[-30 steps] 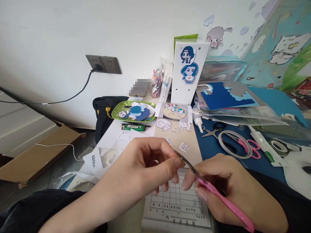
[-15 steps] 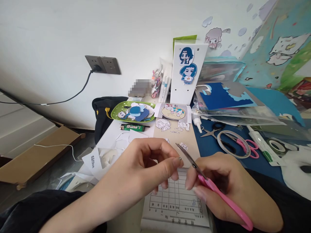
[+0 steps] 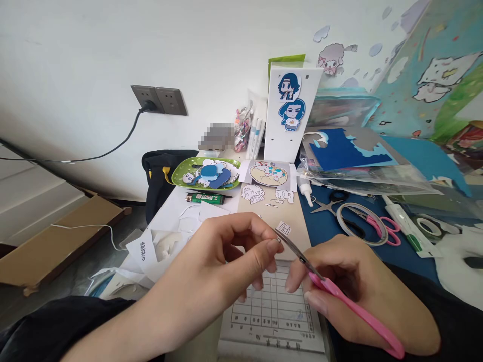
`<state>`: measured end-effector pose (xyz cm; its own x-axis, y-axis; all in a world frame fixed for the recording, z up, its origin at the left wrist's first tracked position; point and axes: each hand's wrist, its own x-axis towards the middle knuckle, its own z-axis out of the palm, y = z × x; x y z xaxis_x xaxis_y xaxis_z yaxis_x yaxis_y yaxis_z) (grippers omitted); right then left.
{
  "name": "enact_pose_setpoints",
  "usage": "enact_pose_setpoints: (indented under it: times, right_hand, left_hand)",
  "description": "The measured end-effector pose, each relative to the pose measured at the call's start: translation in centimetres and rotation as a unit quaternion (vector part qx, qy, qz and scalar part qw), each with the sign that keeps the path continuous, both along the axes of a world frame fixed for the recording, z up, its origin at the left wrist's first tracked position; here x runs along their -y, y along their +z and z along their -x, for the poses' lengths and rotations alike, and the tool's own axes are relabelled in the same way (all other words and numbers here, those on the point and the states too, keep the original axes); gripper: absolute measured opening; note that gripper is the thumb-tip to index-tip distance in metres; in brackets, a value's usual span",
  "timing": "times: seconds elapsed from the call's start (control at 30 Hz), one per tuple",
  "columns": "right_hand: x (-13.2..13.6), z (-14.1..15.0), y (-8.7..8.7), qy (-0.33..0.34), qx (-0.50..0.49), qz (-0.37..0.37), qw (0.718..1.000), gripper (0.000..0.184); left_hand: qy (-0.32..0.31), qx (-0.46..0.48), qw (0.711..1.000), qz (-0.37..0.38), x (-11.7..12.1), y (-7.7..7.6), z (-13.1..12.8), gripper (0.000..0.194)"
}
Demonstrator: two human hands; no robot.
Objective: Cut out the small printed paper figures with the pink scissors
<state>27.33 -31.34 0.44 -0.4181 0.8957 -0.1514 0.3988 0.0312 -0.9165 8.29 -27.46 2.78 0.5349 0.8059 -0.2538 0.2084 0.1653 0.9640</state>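
Between thumb and index finger, my left hand (image 3: 232, 264) pinches a tiny scrap of paper (image 3: 278, 241) with dark lines on it, mostly covered by the fingertips. My right hand (image 3: 377, 291) is wrapped round pink-handled scissors (image 3: 339, 297), whose blades point up and left and look nearly together. The blade tips are at the left fingertips, right by the scrap. Under both hands lies a printed form pad (image 3: 279, 314). A small cut-out drawing (image 3: 284, 228) rests on the beige board (image 3: 298, 213) just beyond the blades.
A green tray (image 3: 177, 173) holds paper cut-outs, with a green lighter (image 3: 206, 197) in front. Paper scraps (image 3: 145, 251) lie at the left. On the right are black scissors (image 3: 327, 205), a tape roll (image 3: 341, 221), another pink pair (image 3: 392, 231) and a glue bottle (image 3: 305, 190).
The scissors have shifted slightly, bringing their tips lower and against the left fingertips, and the blades look closer together. My left hand keeps its pinch almost in place.
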Motion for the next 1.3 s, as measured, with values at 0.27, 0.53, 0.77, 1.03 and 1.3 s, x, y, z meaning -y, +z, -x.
enact_pose_setpoints:
  times: [0.27,0.53,0.77,1.03,1.3]
  right_hand:
    - [0.0,-0.9,-0.1,0.033,0.049,-0.049,0.997,0.023]
    - [-0.3,-1.1,0.0,0.058,0.066,-0.075,0.993,0.023]
    - [-0.2,-1.4,0.0,0.071,0.086,-0.07,0.991,0.024]
    - [-0.4,-1.4,-0.3,0.072,0.102,-0.074,0.989,0.022]
    - [-0.2,-1.3,0.0,0.07,0.093,-0.074,0.99,0.023]
  left_hand:
    - [-0.005,0.008,0.999,0.05,0.0,0.5,-0.3,0.019]
    - [-0.015,0.021,0.997,0.076,-0.2,0.5,-0.3,0.02]
    - [-0.014,0.027,0.997,0.076,-0.1,0.5,-0.3,0.019]
    - [-0.014,0.029,0.997,0.075,-0.1,0.3,-0.3,0.018]
    - [-0.012,0.017,0.997,0.08,0.0,0.6,-0.2,0.018]
